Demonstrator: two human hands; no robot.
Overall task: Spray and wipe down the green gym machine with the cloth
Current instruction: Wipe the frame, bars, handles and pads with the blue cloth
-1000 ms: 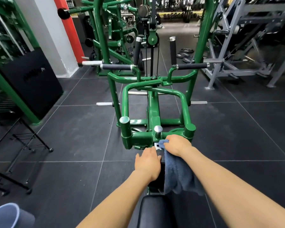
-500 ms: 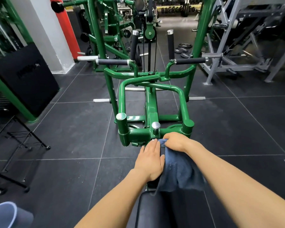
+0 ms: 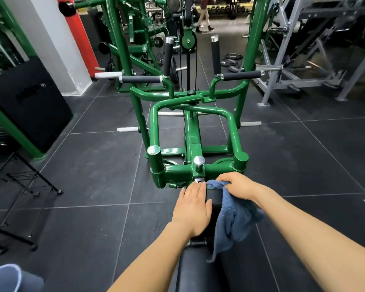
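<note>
Green machine [image 3: 195, 144]: frame at centre, running toward 12 o'clock; black pad [image 3: 214, 198] at its near end.
Left hand [image 3: 193, 208]: flat on the pad, fingers straight, grasping nothing.
Right hand [image 3: 237, 184]: at 3 o'clock of the left, clenched around blue cloth [image 3: 233, 220], which drapes toward 6 o'clock over the pad's side.
Floor [image 3: 93, 175]: dark tiles.

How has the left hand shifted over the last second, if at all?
Yes. The left hand has slid back toward the person along the black pad; its fingertips, earlier nearly touching the green crossbar, now lie flat farther down the pad.
</note>
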